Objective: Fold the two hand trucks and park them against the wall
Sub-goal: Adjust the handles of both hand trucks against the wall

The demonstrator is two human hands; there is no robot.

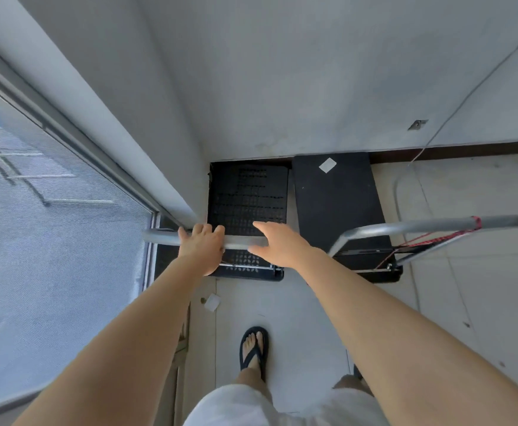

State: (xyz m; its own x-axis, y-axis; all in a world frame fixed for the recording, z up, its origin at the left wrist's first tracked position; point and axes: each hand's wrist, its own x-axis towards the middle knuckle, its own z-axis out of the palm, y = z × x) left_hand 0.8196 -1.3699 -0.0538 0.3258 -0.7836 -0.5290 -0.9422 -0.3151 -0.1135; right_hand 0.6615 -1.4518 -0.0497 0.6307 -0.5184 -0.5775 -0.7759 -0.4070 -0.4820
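Observation:
Two platform hand trucks stand side by side on the floor with their far ends at the wall. The left hand truck (248, 192) has a perforated black deck and an upright grey handle bar (162, 237). My left hand (201, 244) is wrapped around that bar. Over the same bar, further right, my right hand (277, 242) has its fingers spread and rests on or just above it. The right hand truck (337, 198) has a smooth black deck with a white sticker, and its grey handle (429, 225) stands upright with red cord tied to it.
A white wall (313, 87) rises straight ahead. A window with a mesh screen (52, 226) and its frame fills the left side. A thin cable (417, 186) trails down the wall onto the tiled floor at right. My sandalled foot (254, 348) stands behind the trucks.

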